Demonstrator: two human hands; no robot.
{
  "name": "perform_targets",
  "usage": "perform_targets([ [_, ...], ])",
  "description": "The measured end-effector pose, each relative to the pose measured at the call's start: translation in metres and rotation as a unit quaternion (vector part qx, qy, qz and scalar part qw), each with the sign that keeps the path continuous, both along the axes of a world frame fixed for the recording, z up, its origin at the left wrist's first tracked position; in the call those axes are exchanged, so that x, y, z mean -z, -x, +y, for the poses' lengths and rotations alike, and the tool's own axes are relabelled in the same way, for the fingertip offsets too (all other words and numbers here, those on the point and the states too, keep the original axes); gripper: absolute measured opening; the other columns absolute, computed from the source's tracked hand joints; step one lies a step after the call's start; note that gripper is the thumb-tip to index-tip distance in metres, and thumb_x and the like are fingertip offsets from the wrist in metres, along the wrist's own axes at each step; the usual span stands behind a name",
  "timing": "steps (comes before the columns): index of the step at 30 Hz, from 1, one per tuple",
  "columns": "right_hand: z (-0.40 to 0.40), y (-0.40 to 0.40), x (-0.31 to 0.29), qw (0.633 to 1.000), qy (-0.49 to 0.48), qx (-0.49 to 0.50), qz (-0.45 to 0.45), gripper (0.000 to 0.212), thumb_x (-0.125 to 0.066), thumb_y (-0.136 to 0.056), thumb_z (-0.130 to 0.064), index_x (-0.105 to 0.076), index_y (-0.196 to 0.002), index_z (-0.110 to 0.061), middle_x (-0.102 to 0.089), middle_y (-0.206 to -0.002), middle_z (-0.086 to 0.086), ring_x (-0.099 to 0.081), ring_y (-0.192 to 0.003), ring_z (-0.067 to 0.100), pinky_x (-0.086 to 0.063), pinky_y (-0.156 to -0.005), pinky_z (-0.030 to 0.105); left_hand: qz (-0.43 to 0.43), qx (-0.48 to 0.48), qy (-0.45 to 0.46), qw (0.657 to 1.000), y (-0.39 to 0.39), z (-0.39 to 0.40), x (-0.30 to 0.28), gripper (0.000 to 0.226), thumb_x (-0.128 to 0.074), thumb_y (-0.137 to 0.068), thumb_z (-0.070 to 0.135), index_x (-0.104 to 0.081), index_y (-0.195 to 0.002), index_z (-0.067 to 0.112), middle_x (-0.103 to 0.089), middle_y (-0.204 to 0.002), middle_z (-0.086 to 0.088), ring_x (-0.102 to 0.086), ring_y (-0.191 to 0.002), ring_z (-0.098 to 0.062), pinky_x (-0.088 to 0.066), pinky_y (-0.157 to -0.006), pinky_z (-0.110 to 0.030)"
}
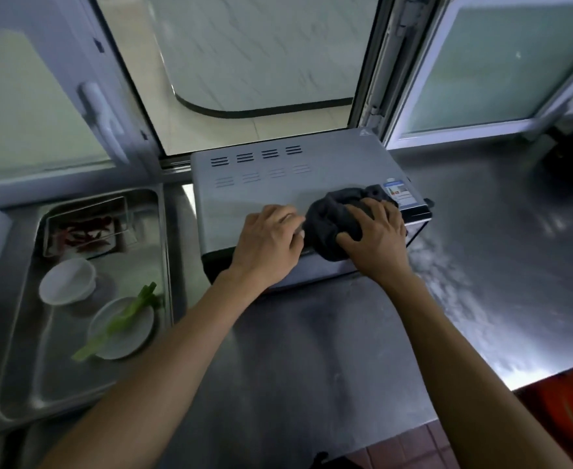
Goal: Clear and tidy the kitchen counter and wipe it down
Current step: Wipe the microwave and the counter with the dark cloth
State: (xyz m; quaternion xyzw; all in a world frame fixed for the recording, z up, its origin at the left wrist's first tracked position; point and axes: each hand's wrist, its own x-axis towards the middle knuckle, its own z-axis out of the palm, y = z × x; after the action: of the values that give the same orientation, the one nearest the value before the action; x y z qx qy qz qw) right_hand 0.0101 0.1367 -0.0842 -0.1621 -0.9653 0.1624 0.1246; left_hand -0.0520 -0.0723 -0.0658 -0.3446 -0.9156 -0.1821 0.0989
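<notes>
- Right hand (374, 236): fingers spread and curled over a bunched dark cloth (337, 221), pressing it onto the front right of the top of the microwave oven (278, 184). Judged: grip keeps the wad under the palm for wiping.
- Left hand (268, 243): released, flat on the oven top just beside the cloth, grasping nothing. Judged: steadies the appliance against the wiping push.
- Oven stands on the steel counter (312, 367), back to the open window (254, 62); a label (396, 193) sits at its right front corner.
- Counter right of the oven shows pale streaks; wet or glare, cannot tell.
- Sink (85, 394), left of the oven, holds:
  - glass dish (85, 228) with red chillies;
  - white bowl (67, 280), contents not visible;
  - white plate (121, 328) with a green stalk (116, 324) across it.
- Judged: sink serves as a holding place for cleared dishes.
</notes>
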Motion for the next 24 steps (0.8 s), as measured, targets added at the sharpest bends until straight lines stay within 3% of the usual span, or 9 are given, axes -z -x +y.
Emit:
perform_targets([
  [7,0.036,-0.009,0.020,0.997,0.015,0.034,0.068,0.061,-0.051,-0.080,-0.048,-0.054,-0.136,-0.024,-0.038,-0.152,0.008,-0.019,-0.144,0.035,-0.018,-0.118,0.057,-0.003,0.027,0.059,0.998,-0.002,0.056,-0.001,0.033,-0.055,-0.096,0.028,-0.065,-0.125,0.015,-0.059,-0.129,-0.002,-0.051,-0.122,-0.025,-0.045,-0.096,-0.048],
  [11,0.052,-0.012,0.033,0.990,0.047,0.050,0.125,0.059,-0.047,-0.082,-0.039,-0.055,-0.137,-0.017,-0.036,-0.154,0.015,-0.017,-0.145,0.043,-0.022,-0.116,0.061,-0.002,0.035,0.083,0.996,-0.003,0.085,-0.001,0.038,-0.054,-0.097,0.029,-0.059,-0.132,0.015,-0.058,-0.132,-0.002,-0.050,-0.124,-0.023,-0.045,-0.099,-0.046],
  [20,0.054,-0.022,0.068,0.961,0.192,0.086,0.181,0.070,-0.043,-0.088,-0.022,-0.027,-0.156,-0.018,-0.002,-0.165,0.019,0.005,-0.149,0.046,-0.015,-0.117,0.066,0.009,0.051,0.118,0.992,-0.013,0.118,0.008,0.039,-0.056,-0.096,0.028,-0.057,-0.132,0.013,-0.055,-0.131,-0.003,-0.049,-0.122,-0.025,-0.046,-0.093,-0.045],
  [24,0.032,-0.020,0.074,0.932,0.286,0.121,0.189,0.078,-0.049,-0.090,-0.010,-0.014,-0.159,-0.021,0.011,-0.164,0.018,0.008,-0.151,0.040,-0.008,-0.121,0.055,0.020,0.064,0.117,0.991,-0.012,0.109,0.011,0.040,-0.056,-0.095,0.024,-0.055,-0.133,0.012,-0.054,-0.134,-0.004,-0.047,-0.125,-0.024,-0.044,-0.096,-0.045],
])
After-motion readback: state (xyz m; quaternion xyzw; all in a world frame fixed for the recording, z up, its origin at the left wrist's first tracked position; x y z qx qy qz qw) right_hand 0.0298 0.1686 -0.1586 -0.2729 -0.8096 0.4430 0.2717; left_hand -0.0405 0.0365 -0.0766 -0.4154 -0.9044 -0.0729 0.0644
